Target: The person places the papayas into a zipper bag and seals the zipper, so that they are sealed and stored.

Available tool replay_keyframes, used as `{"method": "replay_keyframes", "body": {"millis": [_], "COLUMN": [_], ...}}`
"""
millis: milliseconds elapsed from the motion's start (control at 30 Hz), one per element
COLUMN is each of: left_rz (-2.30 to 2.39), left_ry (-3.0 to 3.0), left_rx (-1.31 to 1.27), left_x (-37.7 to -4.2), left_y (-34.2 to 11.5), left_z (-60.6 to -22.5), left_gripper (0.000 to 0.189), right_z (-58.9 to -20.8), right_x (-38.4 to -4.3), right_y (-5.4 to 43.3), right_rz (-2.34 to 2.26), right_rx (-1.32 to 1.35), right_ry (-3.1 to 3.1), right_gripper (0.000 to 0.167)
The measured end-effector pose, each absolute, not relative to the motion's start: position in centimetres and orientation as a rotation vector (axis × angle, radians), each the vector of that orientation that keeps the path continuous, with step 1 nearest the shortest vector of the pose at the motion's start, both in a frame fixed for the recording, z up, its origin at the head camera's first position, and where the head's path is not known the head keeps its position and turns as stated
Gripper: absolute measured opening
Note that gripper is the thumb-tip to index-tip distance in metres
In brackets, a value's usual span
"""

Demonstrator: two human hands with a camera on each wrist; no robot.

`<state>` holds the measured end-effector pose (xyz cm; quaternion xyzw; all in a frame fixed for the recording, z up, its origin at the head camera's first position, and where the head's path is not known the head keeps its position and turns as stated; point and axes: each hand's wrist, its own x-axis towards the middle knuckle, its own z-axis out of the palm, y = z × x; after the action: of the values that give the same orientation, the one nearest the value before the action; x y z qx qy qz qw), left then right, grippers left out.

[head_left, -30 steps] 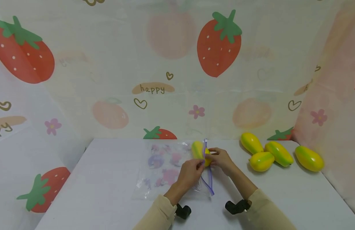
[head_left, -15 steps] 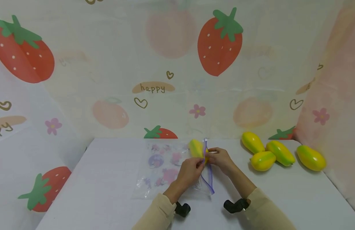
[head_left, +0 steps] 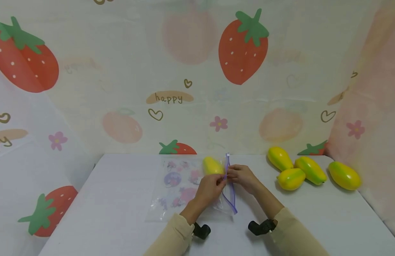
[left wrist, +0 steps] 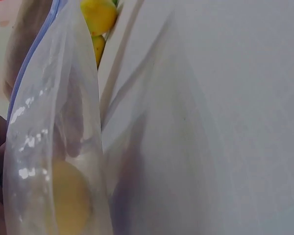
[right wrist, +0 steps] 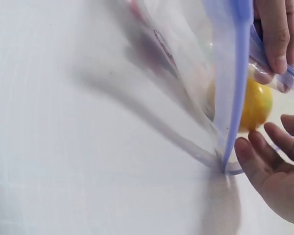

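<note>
Now the yellow fruit (head_left: pixel 212 165) lies deeper in the bag (head_left: pixel 157 206), right hand (head_left: pixel 243 177) perhaps touching.

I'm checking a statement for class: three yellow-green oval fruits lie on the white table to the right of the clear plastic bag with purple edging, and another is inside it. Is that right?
Not quite: the head view shows four, not three, yellow-green oval fruits on the white table to the right of the clear plastic bag with purple edging. Another fruit is inside it.

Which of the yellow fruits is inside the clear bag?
The fruit just beyond the left hand; the other four fruits lie outside the bag, further right.
</note>
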<state>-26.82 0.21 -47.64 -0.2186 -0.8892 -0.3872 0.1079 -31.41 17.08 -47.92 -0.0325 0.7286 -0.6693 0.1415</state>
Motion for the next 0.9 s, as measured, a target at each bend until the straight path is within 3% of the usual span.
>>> {"method": "replay_keyframes", "body": {"millis": [900], "left_rz": [-1.191], "left_ry": [-2.687], "left_rx": [-0.496], "left_x": [-26.3], "left_y": [0.5], "left_z": [-48.3], "left_gripper": [0.022], "right_z": [-43.6], "right_x": [-29.6], "right_y": [21.4], "right_rz": [-1.351], "right_rx": [-0.32], "right_ry": [2.618], "right_gripper": [0.033]}}
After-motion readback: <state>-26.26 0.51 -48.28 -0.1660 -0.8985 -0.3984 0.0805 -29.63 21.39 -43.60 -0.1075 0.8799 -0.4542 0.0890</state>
